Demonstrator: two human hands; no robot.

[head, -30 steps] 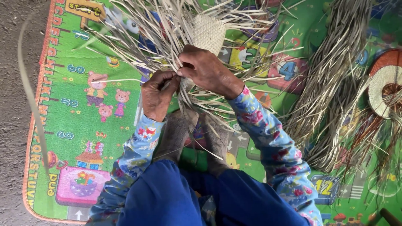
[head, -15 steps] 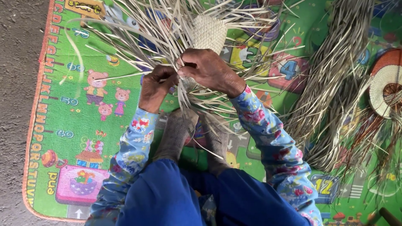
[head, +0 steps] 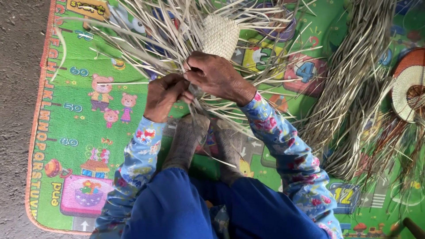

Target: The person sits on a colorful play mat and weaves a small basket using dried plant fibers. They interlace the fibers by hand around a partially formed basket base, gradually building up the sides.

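A small woven patch of pale straw [head: 220, 35] lies at the top middle, with many loose strips [head: 146, 40] fanning out from it over a colourful play mat [head: 79, 132]. My left hand [head: 164, 94] pinches some strips just below the patch. My right hand [head: 217, 75] lies over the strips beside it, fingers closed on them, touching the left hand. Both arms wear floral blue sleeves. My two feet [head: 203, 141] rest on the lower strips.
A thick bundle of loose dry strips [head: 354, 88] lies at the right. A round woven disc [head: 409, 84] with an orange rim sits at the right edge. Bare grey ground [head: 17, 110] borders the mat on the left. My blue-clad legs [head: 199, 208] fill the bottom.
Both hands have moved up towards the woven patch and drawn closer together, still working the strips. The view has shifted slightly.
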